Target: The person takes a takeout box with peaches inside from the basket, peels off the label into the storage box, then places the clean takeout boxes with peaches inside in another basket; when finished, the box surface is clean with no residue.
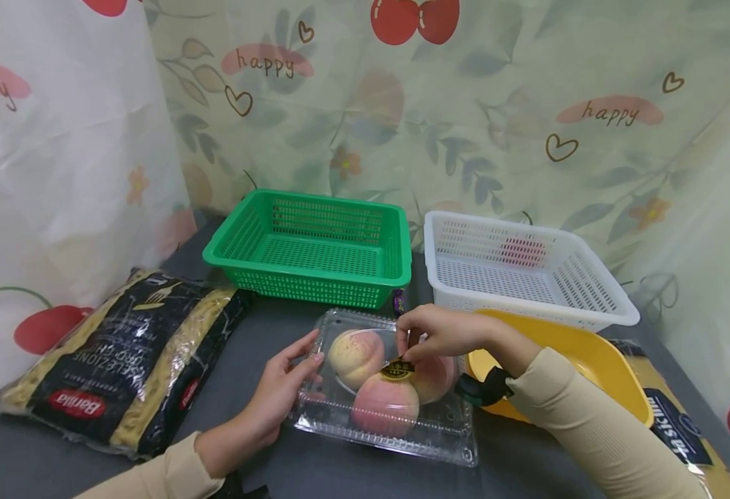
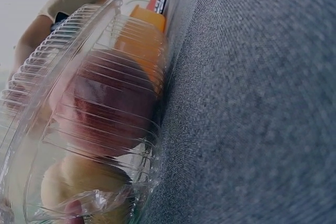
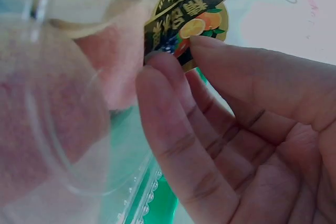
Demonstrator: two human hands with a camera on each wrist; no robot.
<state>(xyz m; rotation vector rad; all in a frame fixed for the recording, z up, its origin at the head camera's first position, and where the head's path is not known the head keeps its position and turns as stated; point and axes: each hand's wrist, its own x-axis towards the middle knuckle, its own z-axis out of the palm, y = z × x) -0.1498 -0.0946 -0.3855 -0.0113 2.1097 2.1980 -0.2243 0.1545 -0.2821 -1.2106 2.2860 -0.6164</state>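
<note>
A clear plastic clamshell box [image 1: 414,449] stands on the grey table, its lid down over three peaches [image 1: 386,409]. My left hand [image 1: 277,388] holds the box by its left side. In the left wrist view, the ribbed wall shows a pink peach [image 2: 107,100] and a paler one [image 2: 86,184] behind it. Above the lid, my right hand [image 1: 442,333] pinches a round black-and-gold sticker [image 3: 191,24] with printed fruit between thumb and fingers. The sticker's lower part overlaps the front peach in the head view.
Behind the box stand a green basket [image 1: 308,277] and a white basket [image 1: 520,301]. A yellow basin [image 1: 614,374] sits close on the right, beside another food bag [image 1: 683,426]. A large pasta bag [image 1: 115,360] lies on the left. A small purple packet [image 1: 398,301] is by the green basket.
</note>
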